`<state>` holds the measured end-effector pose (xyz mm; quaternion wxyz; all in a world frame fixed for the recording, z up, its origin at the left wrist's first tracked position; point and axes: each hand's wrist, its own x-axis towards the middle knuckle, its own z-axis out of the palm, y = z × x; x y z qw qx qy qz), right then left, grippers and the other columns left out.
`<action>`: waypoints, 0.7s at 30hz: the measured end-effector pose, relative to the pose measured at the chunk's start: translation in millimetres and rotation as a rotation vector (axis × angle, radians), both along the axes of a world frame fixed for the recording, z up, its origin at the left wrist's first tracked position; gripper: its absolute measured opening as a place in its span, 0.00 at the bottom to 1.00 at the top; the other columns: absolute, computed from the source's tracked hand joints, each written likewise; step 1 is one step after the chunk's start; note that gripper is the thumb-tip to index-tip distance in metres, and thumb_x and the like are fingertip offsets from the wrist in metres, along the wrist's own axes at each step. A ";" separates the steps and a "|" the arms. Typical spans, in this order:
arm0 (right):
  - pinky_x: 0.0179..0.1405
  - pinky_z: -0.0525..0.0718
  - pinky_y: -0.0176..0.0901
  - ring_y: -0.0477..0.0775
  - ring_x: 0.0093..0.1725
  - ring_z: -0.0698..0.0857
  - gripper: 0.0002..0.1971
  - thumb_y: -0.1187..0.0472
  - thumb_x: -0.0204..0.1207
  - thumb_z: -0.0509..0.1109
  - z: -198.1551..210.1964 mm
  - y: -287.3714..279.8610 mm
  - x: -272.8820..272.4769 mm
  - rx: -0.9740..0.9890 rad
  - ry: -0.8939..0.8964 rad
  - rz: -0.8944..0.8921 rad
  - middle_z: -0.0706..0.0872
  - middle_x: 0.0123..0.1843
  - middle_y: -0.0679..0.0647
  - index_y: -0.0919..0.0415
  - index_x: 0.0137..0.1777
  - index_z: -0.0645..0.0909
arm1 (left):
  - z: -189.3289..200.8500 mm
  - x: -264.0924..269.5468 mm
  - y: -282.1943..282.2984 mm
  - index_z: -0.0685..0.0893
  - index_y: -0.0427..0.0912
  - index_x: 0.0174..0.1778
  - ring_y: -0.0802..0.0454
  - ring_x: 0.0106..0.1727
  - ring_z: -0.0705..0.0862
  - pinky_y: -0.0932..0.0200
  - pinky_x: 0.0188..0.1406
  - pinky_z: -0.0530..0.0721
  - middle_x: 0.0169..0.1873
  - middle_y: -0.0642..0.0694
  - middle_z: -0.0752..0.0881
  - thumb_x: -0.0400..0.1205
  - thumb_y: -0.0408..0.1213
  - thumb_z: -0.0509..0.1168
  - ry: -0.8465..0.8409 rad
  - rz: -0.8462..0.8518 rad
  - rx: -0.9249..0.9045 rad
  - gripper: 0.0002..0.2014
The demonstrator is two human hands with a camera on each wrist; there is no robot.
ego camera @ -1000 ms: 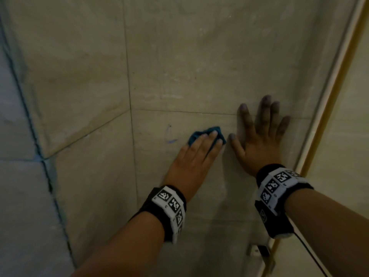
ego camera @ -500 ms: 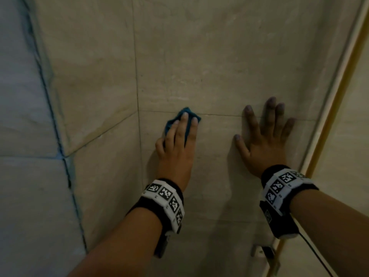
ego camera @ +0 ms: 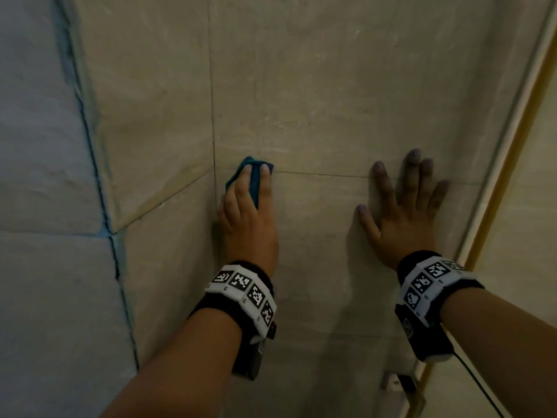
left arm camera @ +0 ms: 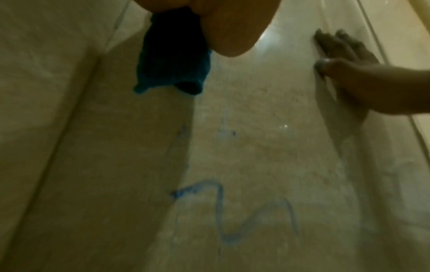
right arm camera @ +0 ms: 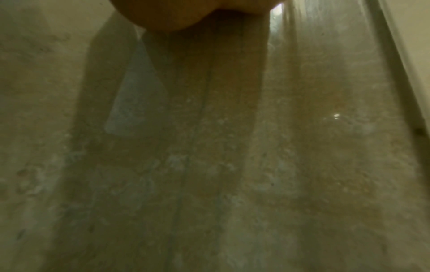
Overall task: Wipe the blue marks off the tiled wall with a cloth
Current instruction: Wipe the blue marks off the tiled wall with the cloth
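tiled wall (ego camera: 316, 116) bears cloth (ego camera: 254, 182) under left hand (ego camera: 250, 218) fingers.

Left hand (ego camera: 247, 218) up, palm forward, straight fingers (ego camera: 265, 176) pressing flat, pointing upward. Right hand (ego camera: 404, 218) alongside, well apart, palm flat, fingers (ego camera: 413, 164) spread wide, thumb out toward left. Both forearms reach forward, each wrist in marker band.

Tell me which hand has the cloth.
The left hand: it presses the blue cloth against the tiled wall. The right hand lies flat, bare.
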<state>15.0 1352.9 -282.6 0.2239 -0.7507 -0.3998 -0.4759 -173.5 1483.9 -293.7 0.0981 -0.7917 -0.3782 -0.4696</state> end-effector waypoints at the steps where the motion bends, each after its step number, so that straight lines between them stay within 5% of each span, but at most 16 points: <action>1: 0.76 0.37 0.71 0.66 0.83 0.39 0.36 0.37 0.79 0.48 0.0 0.0 0.0 0.002 0.001 0.003 0.41 0.84 0.65 0.44 0.84 0.41 | 0.6 0.1 -0.7 0.45 0.47 0.82 0.40 0.72 0.56 0.43 0.64 0.78 0.80 0.41 0.53 0.70 0.25 0.68 -0.003 -0.020 -0.005 0.50; 4: 0.76 0.37 0.71 0.64 0.82 0.38 0.36 0.37 0.79 0.49 0.0 -0.2 0.4 0.009 0.002 0.011 0.42 0.84 0.65 0.44 0.84 0.42 | -14.2 2.2 -2.2 0.31 0.52 0.82 0.41 0.79 0.49 0.45 0.75 0.67 0.83 0.47 0.38 0.75 0.20 0.59 0.051 -0.126 -0.059 0.51; 8: 0.77 0.37 0.71 0.61 0.82 0.37 0.36 0.37 0.79 0.49 -0.9 -0.5 1.1 0.009 -0.009 0.000 0.42 0.84 0.65 0.45 0.84 0.43 | -45.3 1.5 7.5 0.51 0.43 0.83 0.40 0.75 0.62 0.39 0.67 0.75 0.79 0.41 0.58 0.63 0.21 0.60 0.091 -0.200 0.202 0.49; 15: 0.76 0.34 0.66 0.57 0.81 0.31 0.36 0.37 0.79 0.50 -1.0 0.6 1.6 0.025 -0.015 0.015 0.41 0.84 0.63 0.44 0.84 0.43 | -23.1 5.9 3.1 0.57 0.41 0.81 0.37 0.74 0.65 0.40 0.64 0.78 0.79 0.41 0.58 0.63 0.16 0.72 -0.110 -0.202 0.130 0.52; 18: 0.76 0.35 0.68 0.60 0.82 0.35 0.36 0.37 0.79 0.50 -1.3 0.5 1.7 0.024 -0.024 0.005 0.42 0.84 0.65 0.45 0.84 0.44 | -12.5 9.5 3.0 0.56 0.41 0.81 0.36 0.74 0.65 0.39 0.66 0.76 0.80 0.36 0.63 0.70 0.20 0.72 -0.215 -0.189 0.096 0.46; 21: 0.76 0.35 0.67 0.65 0.82 0.39 0.36 0.37 0.79 0.50 -0.3 0.0 1.0 0.012 -0.014 0.014 0.42 0.84 0.65 0.45 0.84 0.43 | -22.2 12.4 2.0 0.59 0.42 0.80 0.41 0.74 0.62 0.38 0.65 0.76 0.79 0.39 0.64 0.66 0.16 0.66 -0.142 -0.214 0.166 0.46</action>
